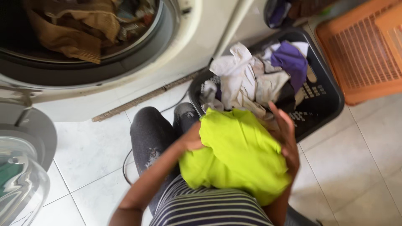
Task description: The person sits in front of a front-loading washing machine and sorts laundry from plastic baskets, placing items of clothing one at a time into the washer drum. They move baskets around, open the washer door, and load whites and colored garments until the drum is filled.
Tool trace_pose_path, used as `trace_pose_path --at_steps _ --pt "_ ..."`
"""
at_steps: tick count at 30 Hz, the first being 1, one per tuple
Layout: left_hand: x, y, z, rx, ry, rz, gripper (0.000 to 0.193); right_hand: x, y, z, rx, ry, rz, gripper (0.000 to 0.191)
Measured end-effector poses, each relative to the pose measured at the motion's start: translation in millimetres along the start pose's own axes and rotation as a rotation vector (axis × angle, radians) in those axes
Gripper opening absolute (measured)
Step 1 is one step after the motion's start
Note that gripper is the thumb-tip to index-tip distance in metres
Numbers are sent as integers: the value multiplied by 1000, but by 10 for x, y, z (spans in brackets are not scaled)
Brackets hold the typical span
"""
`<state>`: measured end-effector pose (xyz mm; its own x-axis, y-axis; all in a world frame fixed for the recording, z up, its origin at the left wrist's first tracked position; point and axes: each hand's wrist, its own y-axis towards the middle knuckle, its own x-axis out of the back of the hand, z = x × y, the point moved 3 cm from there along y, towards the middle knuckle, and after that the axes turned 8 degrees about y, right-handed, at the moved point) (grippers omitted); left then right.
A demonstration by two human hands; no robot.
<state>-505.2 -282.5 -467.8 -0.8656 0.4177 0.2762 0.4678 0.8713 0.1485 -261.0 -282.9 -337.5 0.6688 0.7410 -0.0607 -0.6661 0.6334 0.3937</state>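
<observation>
On white tiles, two hands (192,140) (287,134) clutch one lime garment (236,155).

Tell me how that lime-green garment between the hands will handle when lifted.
The lime-green garment looks floppy: it bunches and folds between the left hand and the right hand. It is probably light for its bulk, since open fingers alone seem to support it. Loose edges may well droop or trail toward the dark laundry basket behind.
</observation>
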Motion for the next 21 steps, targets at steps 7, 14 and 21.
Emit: trace_pose_path --at_steps 7,14,21 --pt "-167 -1 -41 314 -1050 -406 61 -343 -67 -7 155 502 187 106" --pt "913 -203 -318 -155 -1557 -971 63 -669 765 -846 53 881 165 110" --pt "2330 -504 -255 75 115 -1343 54 -1135 2804 -1857 -159 914 -257 94"
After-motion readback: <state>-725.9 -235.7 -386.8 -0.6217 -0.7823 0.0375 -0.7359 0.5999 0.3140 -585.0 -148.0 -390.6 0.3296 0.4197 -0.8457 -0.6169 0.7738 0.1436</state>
